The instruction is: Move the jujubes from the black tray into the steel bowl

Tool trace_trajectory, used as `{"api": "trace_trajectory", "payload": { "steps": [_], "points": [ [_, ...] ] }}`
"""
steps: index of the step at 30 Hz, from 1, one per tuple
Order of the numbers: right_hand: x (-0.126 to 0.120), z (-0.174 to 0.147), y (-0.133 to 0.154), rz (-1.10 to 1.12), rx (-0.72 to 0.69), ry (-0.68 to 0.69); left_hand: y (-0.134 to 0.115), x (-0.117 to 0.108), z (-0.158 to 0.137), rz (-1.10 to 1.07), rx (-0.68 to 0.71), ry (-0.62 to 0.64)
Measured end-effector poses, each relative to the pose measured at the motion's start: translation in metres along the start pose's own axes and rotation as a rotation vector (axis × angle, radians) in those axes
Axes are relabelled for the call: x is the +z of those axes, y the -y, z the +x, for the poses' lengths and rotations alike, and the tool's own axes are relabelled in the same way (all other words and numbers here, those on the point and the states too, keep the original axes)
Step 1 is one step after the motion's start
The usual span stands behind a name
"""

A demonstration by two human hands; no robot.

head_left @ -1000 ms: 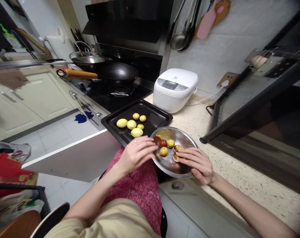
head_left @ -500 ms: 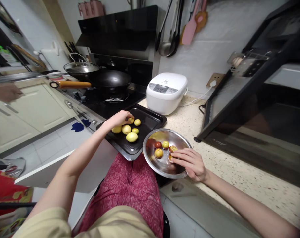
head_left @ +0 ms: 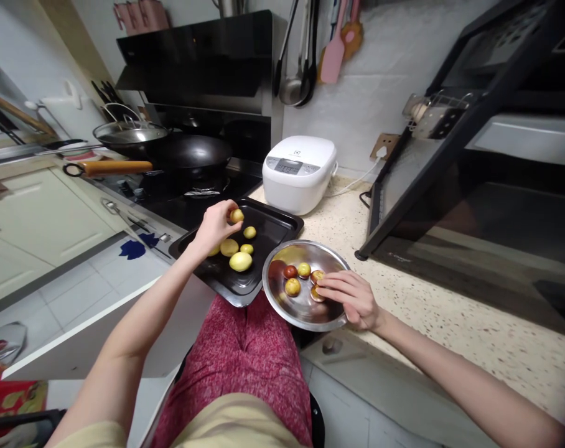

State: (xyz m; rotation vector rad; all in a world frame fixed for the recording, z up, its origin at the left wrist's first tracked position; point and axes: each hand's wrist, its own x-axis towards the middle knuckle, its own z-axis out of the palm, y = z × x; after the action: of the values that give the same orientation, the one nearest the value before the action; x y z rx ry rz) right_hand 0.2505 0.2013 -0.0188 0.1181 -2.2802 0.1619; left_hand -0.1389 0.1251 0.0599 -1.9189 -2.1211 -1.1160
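Observation:
My left hand (head_left: 218,224) pinches a small yellow potato (head_left: 236,216) between thumb and fingers, just above the black baking tray (head_left: 275,221). Several more yellow potatoes lie in the tray below it, the largest a pale potato (head_left: 240,261) near the front; one is partly behind the hand. To the right, a steel bowl (head_left: 274,311) overlaps the tray's corner and holds several small browned potatoes and a dark red round one (head_left: 290,272). My right hand (head_left: 357,298) reaches over the bowl's right rim, fingers stretched out, their tips at a browned potato (head_left: 317,294).
A white rice cooker (head_left: 300,174) stands behind the tray on the speckled counter (head_left: 427,298). On the stove at the left is a black wok (head_left: 193,152), its wooden handle (head_left: 119,167) pointing left. A dark oven (head_left: 473,230) fills the right. An open drawer front (head_left: 86,336) juts out at lower left.
My left hand has lifted the small yellow potato slightly up from among the others in the tray. My right hand keeps its place at the bowl. The view has shifted a little.

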Motion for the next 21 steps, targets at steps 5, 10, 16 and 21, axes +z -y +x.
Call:
{"api": "trace_trajectory", "payload": {
  "steps": [5,10,16,21],
  "points": [
    [-0.002,0.002,0.000,-0.026,0.000,0.013,-0.070,0.001,-0.030,-0.265,0.176,0.013],
    [-0.001,0.003,0.001,-0.035,-0.008,0.002,-0.116,0.019,-0.056,-0.294,0.285,0.155],
    [0.000,0.005,0.001,-0.034,-0.043,-0.019,-0.131,0.036,-0.069,-0.312,0.356,0.313],
    [-0.001,0.004,0.000,-0.037,-0.043,0.002,-0.131,0.048,-0.071,-0.296,0.405,0.444]
  ]
}}
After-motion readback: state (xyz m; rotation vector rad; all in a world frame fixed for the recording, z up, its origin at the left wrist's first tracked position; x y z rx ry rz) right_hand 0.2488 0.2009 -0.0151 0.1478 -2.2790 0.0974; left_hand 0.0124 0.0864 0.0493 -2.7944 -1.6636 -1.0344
